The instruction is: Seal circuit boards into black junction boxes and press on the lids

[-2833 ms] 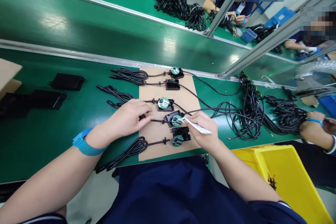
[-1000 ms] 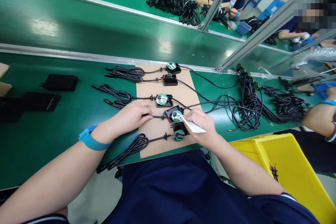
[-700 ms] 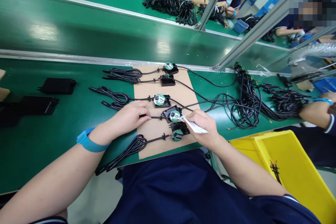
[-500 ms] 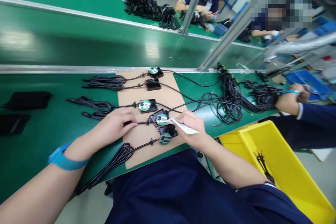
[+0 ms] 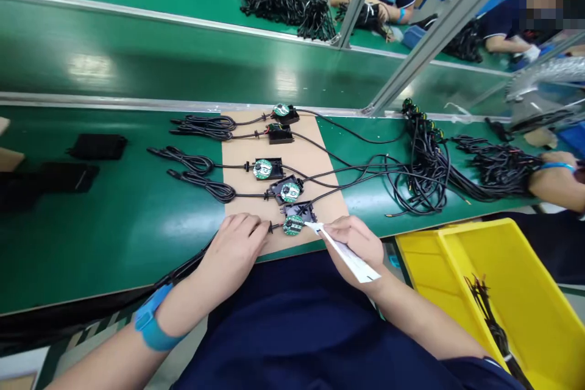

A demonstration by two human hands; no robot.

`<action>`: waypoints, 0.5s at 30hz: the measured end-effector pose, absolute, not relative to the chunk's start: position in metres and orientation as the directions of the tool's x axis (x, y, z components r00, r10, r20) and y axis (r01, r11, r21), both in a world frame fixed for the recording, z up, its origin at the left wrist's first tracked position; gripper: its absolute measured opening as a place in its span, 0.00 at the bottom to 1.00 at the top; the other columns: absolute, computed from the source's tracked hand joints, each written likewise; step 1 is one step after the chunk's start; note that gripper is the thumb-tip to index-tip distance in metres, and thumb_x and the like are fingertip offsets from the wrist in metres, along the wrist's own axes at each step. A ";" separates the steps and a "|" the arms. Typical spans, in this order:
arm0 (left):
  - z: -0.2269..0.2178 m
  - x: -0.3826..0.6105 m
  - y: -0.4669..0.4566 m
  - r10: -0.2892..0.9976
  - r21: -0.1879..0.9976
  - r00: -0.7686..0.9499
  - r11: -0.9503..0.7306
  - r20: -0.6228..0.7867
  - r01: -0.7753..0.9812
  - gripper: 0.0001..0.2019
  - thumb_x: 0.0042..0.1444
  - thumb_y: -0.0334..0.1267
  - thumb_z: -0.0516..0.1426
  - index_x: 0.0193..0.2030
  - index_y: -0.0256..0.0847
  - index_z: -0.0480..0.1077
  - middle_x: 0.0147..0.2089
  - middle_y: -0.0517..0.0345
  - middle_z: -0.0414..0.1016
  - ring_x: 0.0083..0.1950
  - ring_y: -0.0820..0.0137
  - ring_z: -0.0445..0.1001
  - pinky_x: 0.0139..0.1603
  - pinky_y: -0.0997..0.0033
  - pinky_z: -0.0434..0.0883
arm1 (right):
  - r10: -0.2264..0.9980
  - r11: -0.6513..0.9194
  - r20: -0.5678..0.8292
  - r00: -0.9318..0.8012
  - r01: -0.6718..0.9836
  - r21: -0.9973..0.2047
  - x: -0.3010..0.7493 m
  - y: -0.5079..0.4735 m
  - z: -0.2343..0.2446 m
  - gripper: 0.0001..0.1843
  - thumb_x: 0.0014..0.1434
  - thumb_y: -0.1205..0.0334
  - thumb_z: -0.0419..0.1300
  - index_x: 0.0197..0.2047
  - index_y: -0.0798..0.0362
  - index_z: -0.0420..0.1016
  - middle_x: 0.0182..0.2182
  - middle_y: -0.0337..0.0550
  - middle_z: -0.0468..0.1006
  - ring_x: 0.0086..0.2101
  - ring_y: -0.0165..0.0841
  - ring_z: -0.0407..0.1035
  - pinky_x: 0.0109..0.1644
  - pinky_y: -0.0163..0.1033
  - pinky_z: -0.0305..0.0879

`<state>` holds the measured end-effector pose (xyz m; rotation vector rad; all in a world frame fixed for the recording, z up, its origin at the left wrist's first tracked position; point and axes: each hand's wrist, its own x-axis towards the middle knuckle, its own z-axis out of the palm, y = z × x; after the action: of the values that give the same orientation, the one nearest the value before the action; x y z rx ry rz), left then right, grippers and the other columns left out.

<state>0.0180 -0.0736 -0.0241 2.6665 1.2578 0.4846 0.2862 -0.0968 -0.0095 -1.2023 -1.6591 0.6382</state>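
On a brown cardboard sheet lie several small black housings with round green circuit boards and black cables. My left hand rests at the near edge of the sheet, fingers curled down on the cable of the nearest unit. My right hand is closed on a white pointed tool, whose tip sits just right of that unit's green board. Two further units lie behind it on the sheet, untouched.
A green bench carries black cases at the left and a heap of black cables at the right. A yellow bin stands at my right. A co-worker's arm reaches in from the right; others sit beyond the conveyor.
Both hands have come nearer to me, from the second-nearest unit to the nearest one. My left hand left the middle cable and now presses the nearest cable.
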 end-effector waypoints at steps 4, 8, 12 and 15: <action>-0.041 0.020 -0.070 0.770 0.236 0.580 -0.635 0.265 0.736 0.09 0.68 0.29 0.52 0.47 0.36 0.73 0.40 0.49 0.72 0.43 0.60 0.69 0.44 0.58 0.69 | 0.831 0.554 0.490 -0.262 0.462 -0.692 0.284 -0.092 -0.024 0.10 0.64 0.71 0.60 0.46 0.48 0.77 0.37 0.47 0.79 0.37 0.38 0.76 0.36 0.42 0.75; -0.046 0.018 -0.071 0.756 0.231 0.574 -0.647 0.314 0.727 0.10 0.69 0.30 0.52 0.50 0.35 0.73 0.39 0.50 0.71 0.42 0.61 0.67 0.44 0.59 0.69 | 0.720 0.692 0.578 -0.384 0.466 -0.552 0.280 -0.085 -0.024 0.18 0.62 0.75 0.60 0.53 0.49 0.75 0.40 0.49 0.77 0.38 0.38 0.74 0.38 0.44 0.75; -0.048 0.017 -0.074 0.761 0.224 0.563 -0.639 0.323 0.736 0.11 0.68 0.29 0.52 0.51 0.35 0.73 0.39 0.50 0.72 0.43 0.62 0.67 0.44 0.59 0.69 | 0.651 0.756 0.606 -0.458 0.471 -0.455 0.274 -0.081 -0.014 0.19 0.62 0.77 0.60 0.54 0.53 0.74 0.39 0.52 0.76 0.37 0.38 0.72 0.36 0.42 0.73; -0.047 0.017 -0.073 0.760 0.227 0.562 -0.641 0.328 0.733 0.10 0.68 0.29 0.52 0.50 0.35 0.74 0.39 0.50 0.72 0.42 0.62 0.67 0.43 0.60 0.69 | 0.631 0.769 0.608 -0.481 0.490 -0.410 0.274 -0.081 -0.005 0.17 0.62 0.77 0.59 0.52 0.55 0.74 0.37 0.52 0.75 0.36 0.37 0.71 0.36 0.42 0.73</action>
<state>0.0172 -0.0735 -0.0471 2.7184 1.3011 0.6194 0.2735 -0.0805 -0.0055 -0.8327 -2.1752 0.2294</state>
